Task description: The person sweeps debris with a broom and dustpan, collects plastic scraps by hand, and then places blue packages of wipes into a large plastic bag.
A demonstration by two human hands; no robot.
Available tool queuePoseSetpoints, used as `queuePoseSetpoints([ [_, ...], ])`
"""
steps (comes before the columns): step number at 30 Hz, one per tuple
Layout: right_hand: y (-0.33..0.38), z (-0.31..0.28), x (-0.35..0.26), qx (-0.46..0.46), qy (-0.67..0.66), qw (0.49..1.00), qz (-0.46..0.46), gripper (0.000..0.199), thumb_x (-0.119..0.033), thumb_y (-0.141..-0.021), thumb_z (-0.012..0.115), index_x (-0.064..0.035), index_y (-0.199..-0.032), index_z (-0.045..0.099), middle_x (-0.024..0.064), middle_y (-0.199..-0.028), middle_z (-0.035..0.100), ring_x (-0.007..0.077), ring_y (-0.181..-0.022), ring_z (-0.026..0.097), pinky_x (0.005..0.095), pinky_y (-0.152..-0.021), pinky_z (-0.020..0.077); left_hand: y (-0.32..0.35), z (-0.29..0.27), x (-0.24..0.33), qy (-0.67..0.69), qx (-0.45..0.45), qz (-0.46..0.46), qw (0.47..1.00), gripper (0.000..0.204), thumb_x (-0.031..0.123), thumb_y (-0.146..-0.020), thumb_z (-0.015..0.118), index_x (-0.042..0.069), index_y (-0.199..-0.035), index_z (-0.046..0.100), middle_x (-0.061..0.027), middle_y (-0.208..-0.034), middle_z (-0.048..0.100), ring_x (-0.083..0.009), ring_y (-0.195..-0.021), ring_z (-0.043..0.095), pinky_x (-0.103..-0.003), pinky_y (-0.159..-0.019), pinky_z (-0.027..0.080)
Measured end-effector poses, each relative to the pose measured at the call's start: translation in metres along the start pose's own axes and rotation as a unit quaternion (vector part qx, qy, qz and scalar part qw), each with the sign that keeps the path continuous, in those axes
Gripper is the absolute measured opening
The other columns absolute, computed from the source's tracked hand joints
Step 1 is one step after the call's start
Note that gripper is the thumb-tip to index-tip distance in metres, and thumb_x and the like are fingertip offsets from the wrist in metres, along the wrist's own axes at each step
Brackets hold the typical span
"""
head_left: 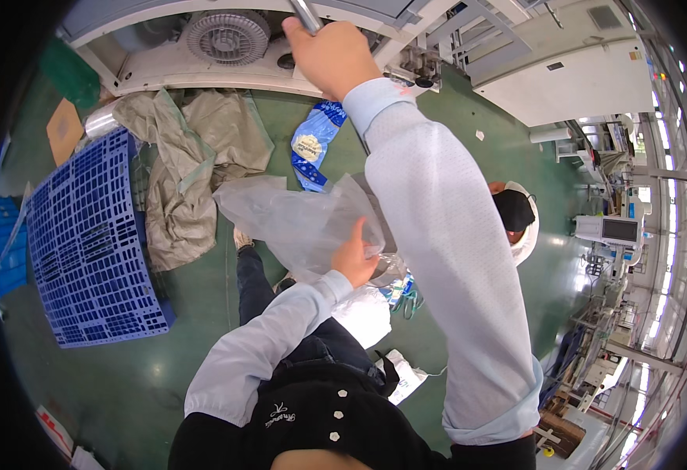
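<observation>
Your right hand (331,55) is raised and closed in a fist around a smooth grey metal bar (306,14) on the large white machine (562,74). Your left hand (353,258), lower and near your body, pinches a thin, crinkled, translucent plastic bag (292,215) that hangs open above the green floor (124,384). Crumpled olive woven sacks (183,168) lie beside a blue perforated plastic pallet (85,251).

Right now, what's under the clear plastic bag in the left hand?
Below the clear plastic bag, held by the left hand, show green floor, a shoe and white bags. The right forearm covers its far side; its contents cannot be told.
</observation>
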State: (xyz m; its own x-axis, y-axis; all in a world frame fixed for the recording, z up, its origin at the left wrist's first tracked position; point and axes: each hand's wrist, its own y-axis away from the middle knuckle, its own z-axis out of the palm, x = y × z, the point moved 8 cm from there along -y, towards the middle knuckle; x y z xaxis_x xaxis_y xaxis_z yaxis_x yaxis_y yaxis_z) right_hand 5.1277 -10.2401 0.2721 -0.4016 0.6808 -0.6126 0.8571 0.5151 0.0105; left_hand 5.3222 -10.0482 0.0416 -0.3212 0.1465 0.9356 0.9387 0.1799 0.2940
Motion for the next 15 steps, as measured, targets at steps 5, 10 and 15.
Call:
queuePoseSetpoints([
  [5,0.007,-0.004,-0.013,0.059,0.035,0.997,-0.038,0.064,-0.053,-0.082,0.050,0.0083,-0.073,0.063,0.0239,-0.067,0.062,0.0377,-0.068,0.063,0.0408,-0.066,0.0513,0.013,-0.082,0.017,-0.012,0.112,0.013,0.994,0.074,0.016,-0.072,0.067,0.013,-0.134,0.027,-0.0121,-0.088,0.063,-0.0315,-0.075,0.061,-0.040,-0.068,0.048],
  [10,0.022,0.009,0.017,0.011,0.084,0.996,-0.002,0.059,-0.053,-0.081,0.051,0.0030,-0.071,0.066,0.0252,-0.071,0.062,0.0410,-0.074,0.061,0.0424,-0.072,0.0494,0.011,-0.159,0.001,-0.122,0.167,0.003,0.978,0.066,0.014,-0.073,0.066,0.017,-0.130,0.032,-0.0124,-0.090,0.063,-0.0355,-0.075,0.061,-0.043,-0.067,0.047],
  [15,0.014,-0.050,0.049,0.079,0.088,0.993,-0.002,0.063,-0.056,-0.080,0.052,0.0031,-0.062,0.063,0.0211,-0.061,0.060,0.0356,-0.063,0.061,0.0405,-0.064,0.0483,0.025,-0.217,-0.049,-0.213,0.239,-0.027,0.947,0.064,0.013,-0.070,0.067,0.019,-0.125,0.036,-0.0094,-0.081,0.065,-0.0370,-0.074,0.060,-0.043,-0.066,0.047],
])
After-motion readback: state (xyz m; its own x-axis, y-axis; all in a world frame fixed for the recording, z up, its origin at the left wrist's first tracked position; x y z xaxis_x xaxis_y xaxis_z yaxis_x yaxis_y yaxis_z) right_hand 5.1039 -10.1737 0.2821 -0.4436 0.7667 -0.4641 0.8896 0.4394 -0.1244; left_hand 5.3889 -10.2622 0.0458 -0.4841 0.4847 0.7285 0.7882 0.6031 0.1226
